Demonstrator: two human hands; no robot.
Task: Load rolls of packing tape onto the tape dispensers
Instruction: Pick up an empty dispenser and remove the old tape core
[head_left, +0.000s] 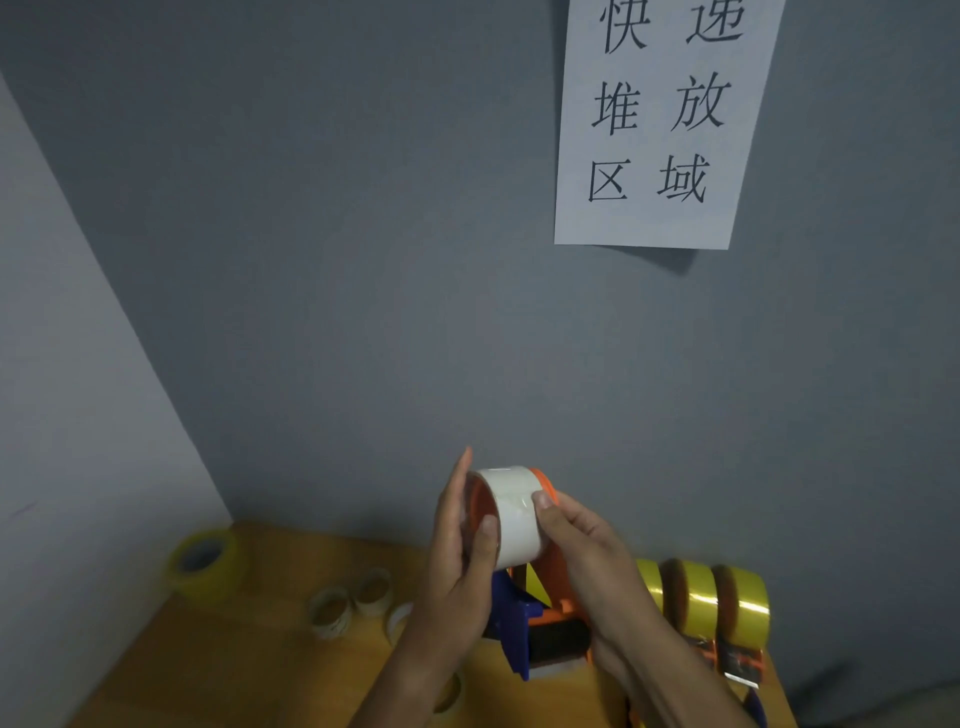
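I hold an orange and blue tape dispenser (524, 623) up in front of me over the wooden table (249, 660). A white roll of tape (511, 514) sits on its orange hub. My left hand (462, 561) presses flat against the roll's left face, thumb on its front. From the right, my right hand (587, 551) wraps around the dispenser frame, with its thumb on the roll. A loose yellow tape roll (200, 564) stands at the table's far left.
Several dispensers loaded with yellow tape (722, 603) line up at the right of the table. Small empty cardboard cores (348, 603) lie left of my arms. A grey wall stands close behind, with a white paper sign (660, 119) on it.
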